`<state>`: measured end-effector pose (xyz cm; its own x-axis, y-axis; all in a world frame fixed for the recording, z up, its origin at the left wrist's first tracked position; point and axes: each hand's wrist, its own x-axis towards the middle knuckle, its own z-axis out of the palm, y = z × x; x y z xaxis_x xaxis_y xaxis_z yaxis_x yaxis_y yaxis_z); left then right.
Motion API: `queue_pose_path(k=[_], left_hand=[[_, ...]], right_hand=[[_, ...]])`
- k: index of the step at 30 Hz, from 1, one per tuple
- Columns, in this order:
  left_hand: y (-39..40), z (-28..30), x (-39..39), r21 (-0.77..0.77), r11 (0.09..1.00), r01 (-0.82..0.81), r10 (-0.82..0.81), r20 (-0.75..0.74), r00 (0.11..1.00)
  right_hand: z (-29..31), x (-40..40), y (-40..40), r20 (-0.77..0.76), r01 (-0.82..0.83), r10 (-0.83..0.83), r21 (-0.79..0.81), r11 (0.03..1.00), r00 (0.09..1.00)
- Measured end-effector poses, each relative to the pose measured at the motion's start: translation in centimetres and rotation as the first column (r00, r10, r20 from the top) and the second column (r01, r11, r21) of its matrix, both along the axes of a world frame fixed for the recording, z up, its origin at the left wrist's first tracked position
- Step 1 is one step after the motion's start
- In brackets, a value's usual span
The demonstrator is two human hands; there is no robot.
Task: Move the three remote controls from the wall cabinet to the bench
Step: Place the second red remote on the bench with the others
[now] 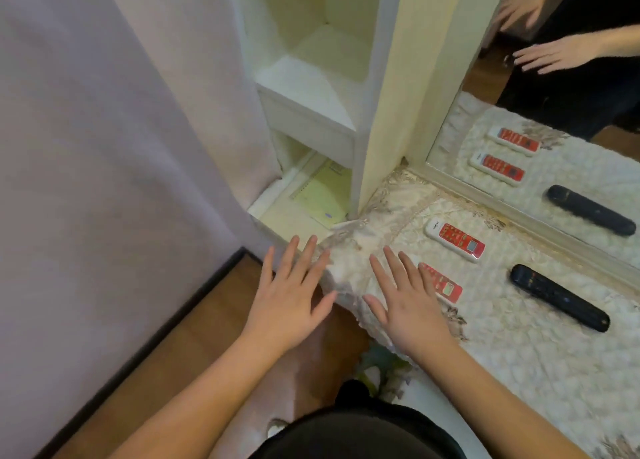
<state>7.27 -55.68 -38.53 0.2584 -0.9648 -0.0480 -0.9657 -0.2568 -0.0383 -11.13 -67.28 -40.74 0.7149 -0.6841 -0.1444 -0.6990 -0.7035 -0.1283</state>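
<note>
Head view, looking down at corner where wall cabinet [311, 87] meets bench [540, 365].

Left hand [291, 292]: flat, fingers spread, holding nothing; hovering over near-left corner of bench cover, fingertips toward lowest cabinet opening. Contact with cloth cannot be told.

Right hand [405, 302]: flat, fingers spread, empty; over bench cover, just left of near red remote.

All three remotes lying on bench, none in cabinet:
- far red-and-white remote [454, 239], right of cabinet post, display end to the right.
- near red-and-white remote [445, 284], partly hidden behind right-hand fingers.
- black remote [559, 297], right of both, well apart from hands, lying diagonally.

Surroundings:
- Cream embroidered cover [384, 212] over bench, fringe hanging off near-left corner.
- Mirror [554, 112] along far edge of bench, reflecting remotes and both hands.
- Cabinet shelves [304, 77] bare where visible; yellow-green notebook [322, 195] lying in lowest compartment.
- Pale curtain [104, 146] filling left side, wood floor [166, 347] below.
- Cabinet post [388, 112] standing between compartments and bench.
</note>
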Motion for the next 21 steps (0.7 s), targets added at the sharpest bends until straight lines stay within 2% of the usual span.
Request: queue_pose_path(k=[6,10,14,17,21], left_hand=[[8.3,1.0,3.5,-0.010,0.982,-0.186,0.186,-0.038,0.982],[15.2,1.6,5.6,-0.010,0.916,-0.401,0.400,-0.053,0.915],[21.9,2.0,6.9,-0.013,0.849,-0.528,0.527,-0.047,0.849],[27.3,2.3,7.6,-0.029,0.786,-0.618,0.616,-0.047,0.786],[33.9,2.3,7.5,-0.034,0.689,-0.724,0.721,-0.062,0.690]], right_hand=[[1.4,6.0,5.7,0.029,-0.161,0.162,-0.037,0.986,0.986],[2.2,9.9,10.5,0.034,-0.283,0.286,-0.075,0.956,0.957],[3.0,13.6,15.2,0.035,-0.402,0.407,-0.100,0.910,0.913],[3.4,16.6,19.0,0.042,-0.506,0.512,-0.103,0.856,0.858],[4.0,20.6,24.2,0.032,-0.664,0.671,-0.116,0.739,0.741]])
